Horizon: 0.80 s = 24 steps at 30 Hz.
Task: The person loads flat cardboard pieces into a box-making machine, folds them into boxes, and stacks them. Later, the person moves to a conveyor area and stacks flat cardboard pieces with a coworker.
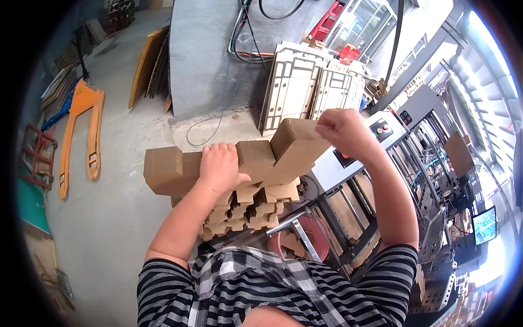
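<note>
A thick stack of brown die-cut cardboard sheets (256, 155) stands in front of me, with a stepped, notched top. My left hand (219, 166) grips its top in the notch left of the middle, fingers over the far side and thumb out along the near face. My right hand (343, 131) is curled closed at the raised right end of the stack, beside its upper corner. Whether its fingers pinch anything there is hidden. Below, more notched cardboard pieces (248, 210) lie in uneven layers.
A pink-red bin (310, 234) with cardboard scraps sits below, beside a metal machine frame (348, 207). A control panel (381, 131) with buttons is at the right. White patterned boards (291, 82) lean behind. An orange pallet jack (95, 117) stands on the floor at left.
</note>
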Available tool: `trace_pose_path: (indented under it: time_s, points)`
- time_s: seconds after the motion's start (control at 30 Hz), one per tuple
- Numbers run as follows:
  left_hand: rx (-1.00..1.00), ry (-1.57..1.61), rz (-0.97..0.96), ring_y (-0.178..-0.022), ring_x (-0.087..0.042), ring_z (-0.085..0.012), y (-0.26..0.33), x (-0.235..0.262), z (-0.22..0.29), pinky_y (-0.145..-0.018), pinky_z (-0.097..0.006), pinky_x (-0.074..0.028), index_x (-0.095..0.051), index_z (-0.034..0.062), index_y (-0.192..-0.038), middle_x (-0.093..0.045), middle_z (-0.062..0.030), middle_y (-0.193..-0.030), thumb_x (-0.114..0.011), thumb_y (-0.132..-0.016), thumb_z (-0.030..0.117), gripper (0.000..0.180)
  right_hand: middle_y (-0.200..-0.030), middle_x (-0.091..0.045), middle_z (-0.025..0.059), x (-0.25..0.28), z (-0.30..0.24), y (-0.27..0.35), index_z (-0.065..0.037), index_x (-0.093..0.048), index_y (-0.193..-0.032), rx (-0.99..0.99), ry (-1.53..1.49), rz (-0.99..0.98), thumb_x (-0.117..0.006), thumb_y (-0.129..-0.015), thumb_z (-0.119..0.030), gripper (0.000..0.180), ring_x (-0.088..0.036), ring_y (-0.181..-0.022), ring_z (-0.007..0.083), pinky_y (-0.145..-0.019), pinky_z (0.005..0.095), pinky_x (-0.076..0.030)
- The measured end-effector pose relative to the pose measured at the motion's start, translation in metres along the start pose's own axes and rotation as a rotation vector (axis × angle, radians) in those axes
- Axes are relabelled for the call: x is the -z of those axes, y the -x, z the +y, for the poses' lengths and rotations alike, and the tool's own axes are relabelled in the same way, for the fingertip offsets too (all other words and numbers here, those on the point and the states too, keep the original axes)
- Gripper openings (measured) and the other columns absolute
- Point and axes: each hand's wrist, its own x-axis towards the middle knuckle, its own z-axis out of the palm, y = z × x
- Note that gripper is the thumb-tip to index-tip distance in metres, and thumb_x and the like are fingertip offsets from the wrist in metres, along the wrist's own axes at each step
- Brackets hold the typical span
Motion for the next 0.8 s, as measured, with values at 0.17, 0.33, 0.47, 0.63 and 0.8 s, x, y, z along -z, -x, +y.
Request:
trace_pose_path:
  time_s: [0.17, 0.33, 0.47, 0.63, 0.8]
  points:
    - [-0.011, -0.037, -0.022, -0.098, -0.056, -0.0229, -0.002, -0.002, 0.0, -0.09, -0.036, -0.039, -0.056, 0.0008, -0.101, -0.061, -0.0104, -0.098, -0.077, -0.061, 0.057, 0.072, -0.068, -0.063, 0.0141, -0.018, -0.036, -0.02, -0.003, -0.063, -0.073, 0.018, 0.17, -0.078, -0.063, -0.077, -0.028, 0.026, -0.061, -0.066, 0.0312, -0.062, 0.0406, -0.048]
    - [-0.016, -0.025, -0.024, -0.098, -0.056, -0.0245, -0.002, -0.002, 0.0, -0.089, -0.036, -0.039, -0.055, 0.0002, -0.1, -0.061, -0.0114, -0.098, -0.076, -0.061, 0.057, 0.072, -0.073, -0.065, 0.0167, -0.025, -0.049, -0.027, -0.002, -0.066, -0.074, -0.015, 0.342, -0.113, -0.06, -0.075, -0.023, 0.022, -0.064, -0.075, 0.0341, -0.068, 0.0422, -0.051]
    - [-0.002, -0.024, -0.044, -0.1, -0.056, -0.0245, -0.003, -0.001, 0.0, -0.09, -0.036, -0.039, -0.056, 0.0002, -0.101, -0.061, -0.0114, -0.099, -0.075, -0.062, 0.057, 0.072, -0.075, -0.066, 0.0156, -0.032, -0.05, -0.031, -0.003, -0.067, -0.074, -0.006, 0.422, -0.114, -0.057, -0.075, -0.015, 0.016, -0.065, -0.074, 0.0333, -0.066, 0.0416, -0.052]
    - [0.01, -0.014, -0.067, -0.101, -0.056, -0.0242, -0.002, 0.003, 0.0, -0.091, -0.036, -0.039, -0.056, -0.0001, -0.102, -0.06, -0.0115, -0.1, -0.076, -0.062, 0.056, 0.072, -0.077, -0.067, 0.0143, -0.034, -0.057, -0.032, -0.003, -0.067, -0.075, 0.097, 0.544, -0.192, -0.055, -0.075, -0.011, 0.014, -0.066, -0.073, 0.032, -0.065, 0.0408, -0.053]
    - [-0.012, -0.015, -0.049, -0.1, -0.056, -0.023, -0.002, 0.001, 0.0, -0.091, -0.036, -0.039, -0.056, -0.0001, -0.102, -0.06, -0.011, -0.099, -0.076, -0.061, 0.056, 0.073, -0.075, -0.065, 0.018, -0.031, -0.034, -0.035, -0.002, -0.065, -0.075, 0.084, 0.35, -0.157, -0.057, -0.075, -0.014, 0.015, -0.064, -0.076, 0.0351, -0.068, 0.0422, -0.051]
